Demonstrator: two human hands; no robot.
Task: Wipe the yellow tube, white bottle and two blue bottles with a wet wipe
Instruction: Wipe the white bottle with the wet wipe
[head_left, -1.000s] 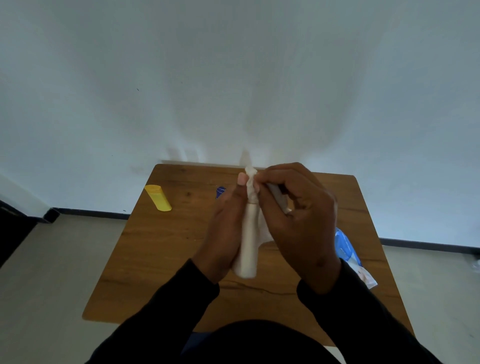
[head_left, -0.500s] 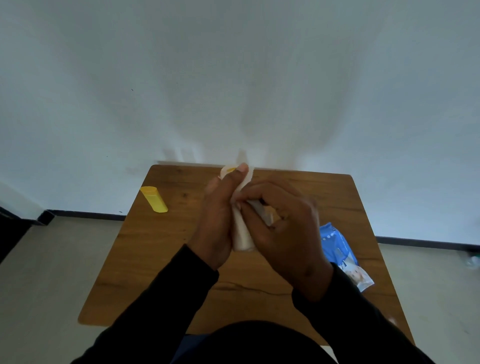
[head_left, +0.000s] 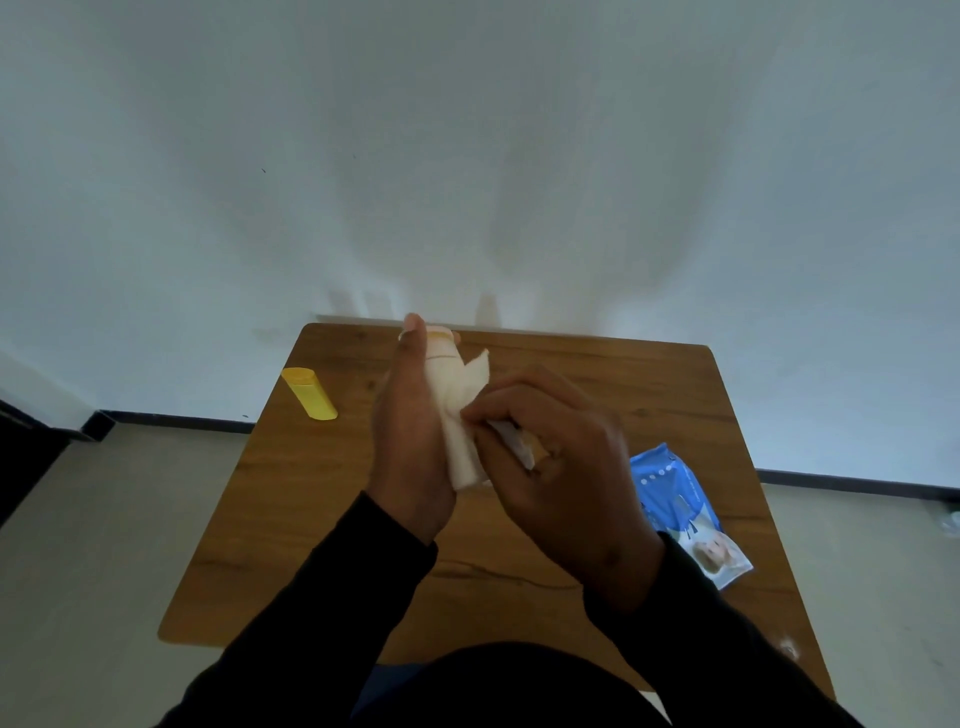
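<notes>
My left hand (head_left: 410, 441) grips the white bottle (head_left: 451, 395) upright above the middle of the wooden table (head_left: 322, 519); its cap end shows past my thumb. My right hand (head_left: 561, 467) pinches a white wet wipe (head_left: 475, 379) against the bottle's right side. The yellow tube (head_left: 309, 393) lies on the table at the far left. Both blue bottles are hidden behind my hands.
A blue wet-wipe packet (head_left: 685, 514) lies near the table's right edge. The table's far edge stands against a pale wall, and grey floor shows on both sides of the table.
My right hand has slid the wipe down the bottle from its top toward the middle. The bottle's cap is now uncovered. The left hand keeps its hold.
</notes>
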